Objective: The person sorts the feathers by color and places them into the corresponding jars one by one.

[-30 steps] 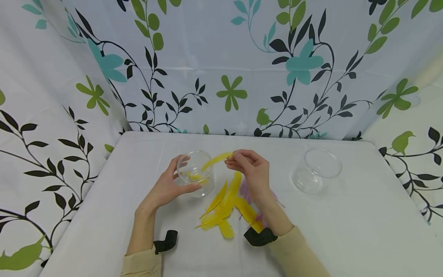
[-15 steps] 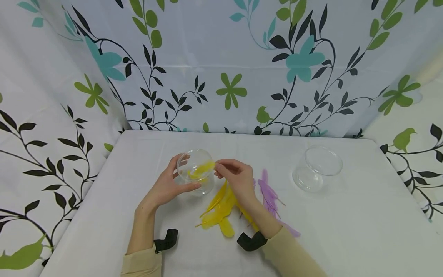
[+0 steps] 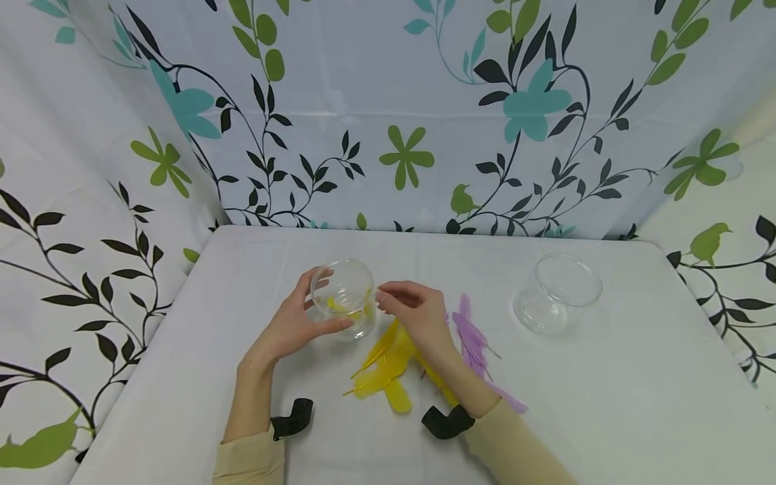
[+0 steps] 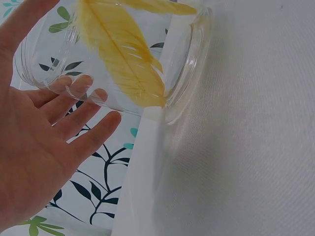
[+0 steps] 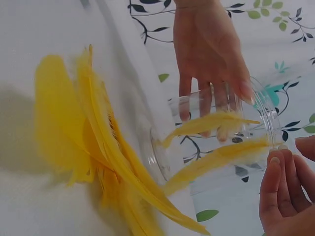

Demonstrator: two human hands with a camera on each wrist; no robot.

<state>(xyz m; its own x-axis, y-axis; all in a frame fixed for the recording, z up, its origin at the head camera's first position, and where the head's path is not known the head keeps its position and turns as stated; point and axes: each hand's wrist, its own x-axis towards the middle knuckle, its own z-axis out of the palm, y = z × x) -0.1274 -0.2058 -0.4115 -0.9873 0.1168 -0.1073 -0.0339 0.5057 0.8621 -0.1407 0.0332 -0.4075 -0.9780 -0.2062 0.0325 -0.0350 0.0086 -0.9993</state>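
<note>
From here I see the white, finely woven surface point(image 3: 606, 404). The left hand point(image 3: 294, 320) curls round a clear, smooth-walled round jar point(image 3: 345, 289), mouth up, long axis near vertical; the right hand point(image 3: 418, 313) has thumb and fingertips slightly parted at its rim, apparently gripping nothing. Soft yellow feathers point(image 3: 388, 367) overlap beside slim purple feathers point(image 3: 471, 337). Inside the jar, two frayed yellow feathers point(image 5: 221, 155) slant, quills pointing rimward.
</note>
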